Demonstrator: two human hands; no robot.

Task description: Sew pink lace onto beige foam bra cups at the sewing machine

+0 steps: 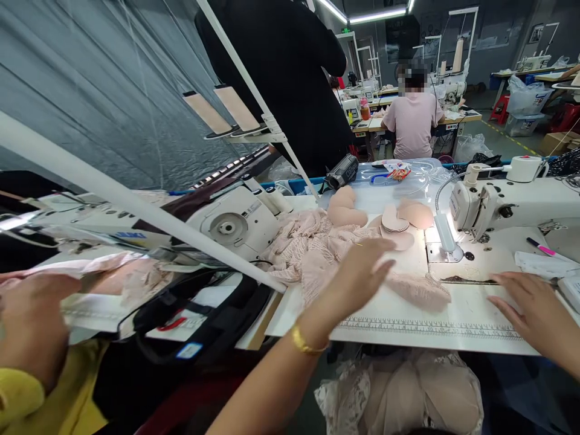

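My left hand (360, 278) reaches over the sewing table with its fingers stretched out and the thumb apart, holding nothing I can see. Its fingertips are close to a small stack of beige foam bra cups (395, 220). Just right of it, a lace-covered cup piece (421, 292) lies on the table, blurred by motion. Beside the hand on the left is a heap of pale pink lace fabric (312, 241). My right hand (530, 302) is at the table's right front, fingers spread and free of any object. The sewing machine (480, 211) stands between and behind my hands, its lamp lit.
More foam cups (347, 208) lie at the back. A ruler strip (426, 328) runs along the front edge. Lace-trimmed cups (408, 393) hang below it. At left, a co-worker's hand (36, 320) is at another machine (231, 226). A slanted white pole (149, 211) crosses the view.
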